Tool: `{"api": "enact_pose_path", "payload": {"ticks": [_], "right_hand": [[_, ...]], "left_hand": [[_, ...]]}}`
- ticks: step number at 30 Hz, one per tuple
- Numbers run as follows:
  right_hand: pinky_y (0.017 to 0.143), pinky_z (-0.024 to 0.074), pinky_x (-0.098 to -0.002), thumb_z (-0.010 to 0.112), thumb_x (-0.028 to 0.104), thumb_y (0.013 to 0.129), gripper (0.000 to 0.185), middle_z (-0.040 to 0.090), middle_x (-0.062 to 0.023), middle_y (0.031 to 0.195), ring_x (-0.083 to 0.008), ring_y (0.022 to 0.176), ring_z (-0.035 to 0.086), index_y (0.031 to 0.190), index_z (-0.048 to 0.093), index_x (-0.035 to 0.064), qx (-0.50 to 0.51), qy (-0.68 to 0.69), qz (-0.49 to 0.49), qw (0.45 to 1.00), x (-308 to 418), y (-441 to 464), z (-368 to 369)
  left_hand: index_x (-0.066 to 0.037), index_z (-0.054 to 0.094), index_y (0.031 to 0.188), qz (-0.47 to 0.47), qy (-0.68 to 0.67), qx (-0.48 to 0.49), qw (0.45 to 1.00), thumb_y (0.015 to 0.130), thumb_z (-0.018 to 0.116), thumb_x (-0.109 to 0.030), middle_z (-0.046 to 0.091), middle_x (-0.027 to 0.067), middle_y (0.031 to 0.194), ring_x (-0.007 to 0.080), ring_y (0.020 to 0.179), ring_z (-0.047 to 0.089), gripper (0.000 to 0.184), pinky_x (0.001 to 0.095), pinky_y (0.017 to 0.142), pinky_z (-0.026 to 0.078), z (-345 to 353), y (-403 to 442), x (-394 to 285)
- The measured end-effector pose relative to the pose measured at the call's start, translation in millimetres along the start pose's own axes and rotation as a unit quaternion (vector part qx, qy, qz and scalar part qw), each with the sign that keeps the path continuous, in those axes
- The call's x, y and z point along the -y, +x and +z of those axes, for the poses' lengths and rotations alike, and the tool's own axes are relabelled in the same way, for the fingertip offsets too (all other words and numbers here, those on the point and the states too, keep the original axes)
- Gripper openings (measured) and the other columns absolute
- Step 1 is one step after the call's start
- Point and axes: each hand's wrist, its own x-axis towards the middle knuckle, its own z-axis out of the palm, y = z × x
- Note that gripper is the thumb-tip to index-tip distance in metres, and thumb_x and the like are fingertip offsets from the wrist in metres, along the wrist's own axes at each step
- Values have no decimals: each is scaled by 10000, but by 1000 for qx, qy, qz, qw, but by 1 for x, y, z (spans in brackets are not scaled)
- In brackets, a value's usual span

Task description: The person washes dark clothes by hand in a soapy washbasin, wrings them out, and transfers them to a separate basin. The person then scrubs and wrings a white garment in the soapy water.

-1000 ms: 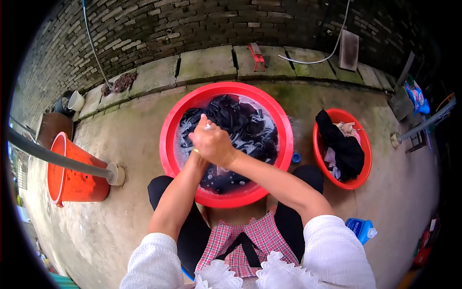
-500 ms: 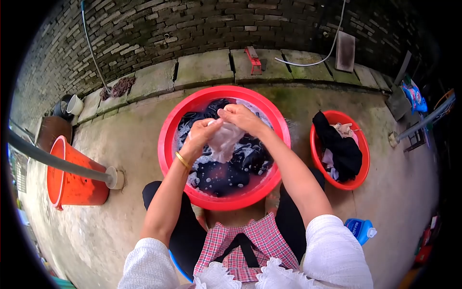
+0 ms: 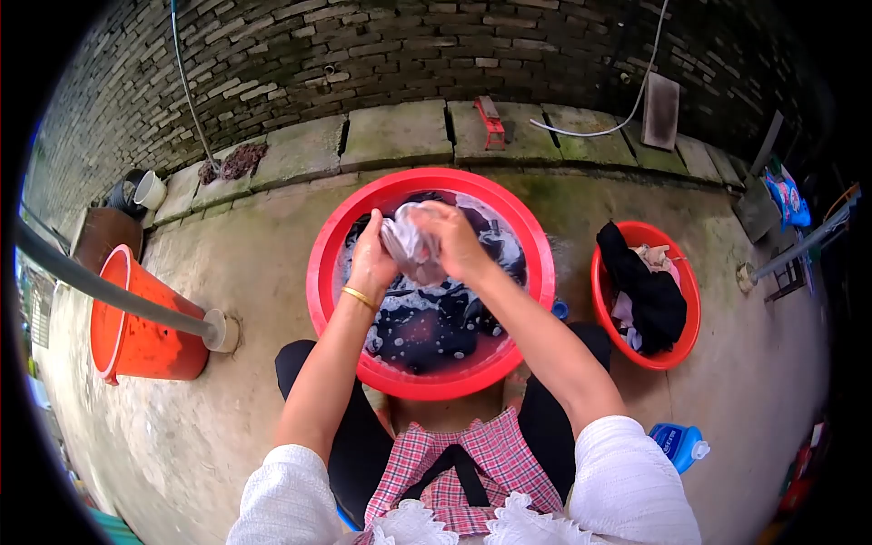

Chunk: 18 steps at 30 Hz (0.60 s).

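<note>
A pale, wet cloth (image 3: 413,247) is bunched up between my two hands, above the big red basin (image 3: 320,300). My left hand (image 3: 372,256) grips its left side, thumb up, a gold bangle at the wrist. On the other side my right hand (image 3: 452,238) is closed over the cloth, its fingers a little blurred. What kind of garment it is, I cannot make out. Below, dark clothes (image 3: 427,336) soak in sudsy water inside the basin.
To the right stands a smaller red basin (image 3: 647,361) holding dark and pale clothes (image 3: 647,295). A blue bottle (image 3: 677,445) is near my right elbow. An orange bucket (image 3: 163,336) stands at left behind a grey pole (image 3: 118,295). A small red stool (image 3: 490,123) sits by the brick wall.
The cloth was hanging loosely from my pinched fingers; now it is gathered into a bunch. My hands have spread to its two sides, and the view has shifted slightly.
</note>
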Motion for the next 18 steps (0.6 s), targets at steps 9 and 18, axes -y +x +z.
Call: {"api": "enact_pose_path", "payload": {"ticks": [9, 18], "right_hand": [[471, 482, -414, 490, 310, 887, 387, 570, -182, 564, -343, 524, 593, 596, 570, 68, -172, -670, -289, 662, -38, 33, -41], [463, 469, -396, 567, 242, 822, 219, 574, -142, 602, -316, 514, 564, 701, 610, 65, -66, -720, -364, 588, -41, -4, -10]], "left_hand": [[-172, 542, 793, -56, 85, -149, 984, 902, 507, -413, 576, -7, 656, 178, 532, 543, 267, 348, 400, 364, 39, -23, 54], [-152, 533, 776, -36, 39, -16, 998, 904, 504, -442, 546, 31, 673, 204, 616, 548, 318, 352, 514, 421, 20, -21, 48]]}}
